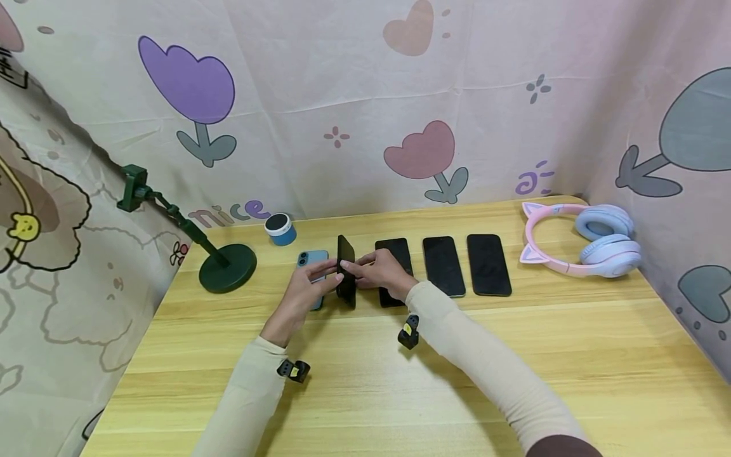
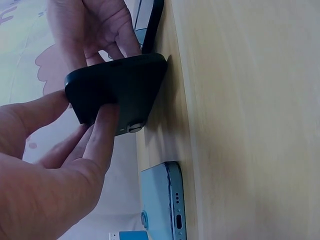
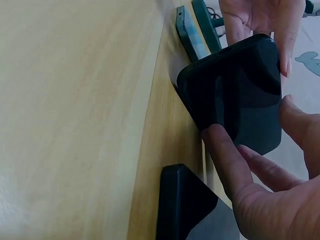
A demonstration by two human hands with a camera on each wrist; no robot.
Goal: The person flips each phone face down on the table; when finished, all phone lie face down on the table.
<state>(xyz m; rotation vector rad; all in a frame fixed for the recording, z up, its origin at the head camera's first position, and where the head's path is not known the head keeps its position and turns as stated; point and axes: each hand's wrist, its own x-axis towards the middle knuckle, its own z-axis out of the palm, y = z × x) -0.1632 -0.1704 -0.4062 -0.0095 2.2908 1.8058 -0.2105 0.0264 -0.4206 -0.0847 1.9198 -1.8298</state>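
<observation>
A black smartphone point(image 1: 345, 247) stands on edge over the table, between two hands. My left hand point(image 1: 299, 295) holds it with the thumb at its edge and fingers against its back, where a camera lens point(image 2: 135, 128) shows. On the other side, my right hand point(image 1: 384, 271) grips the same phone, thumb at one edge and fingertips at the lower edge of its dark screen point(image 3: 240, 95). Flat beneath my left hand lies a light blue phone point(image 1: 316, 303), partly covered. Under my right hand is another black phone point(image 1: 394, 247), also partly hidden.
Two more black phones point(image 1: 443, 266) point(image 1: 489, 265) lie in a row to the right. Farther right are pink and blue cat-ear headphones point(image 1: 611, 257). A green stand point(image 1: 228, 270) and a blue round jar point(image 1: 281, 230) are at the back left. Patterned cloth point(image 1: 320, 76) hangs behind the table point(image 1: 365, 393).
</observation>
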